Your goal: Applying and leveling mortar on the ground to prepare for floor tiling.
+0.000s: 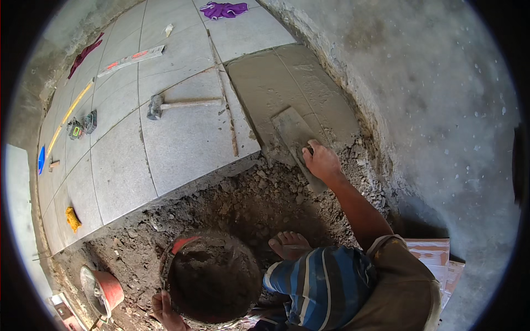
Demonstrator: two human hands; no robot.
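Observation:
My right hand is closed on a long rectangular plastering trowel. The blade lies across the near edge of a smooth grey wet mortar bed, partly over the loose soil. A line is scored lengthwise in the mortar. At the lower left, my left hand grips the side of a dark, mortar-caked bucket with a red patch on its rim. The bucket appears tilted, and its shadowed inside hides how much it contains.
Grey floor tiles border the mortar; on them lie a mallet, thin stick, level, tape measure, yellow sponge and purple cloth. A concrete wall rises right. A red bucket stands lower left.

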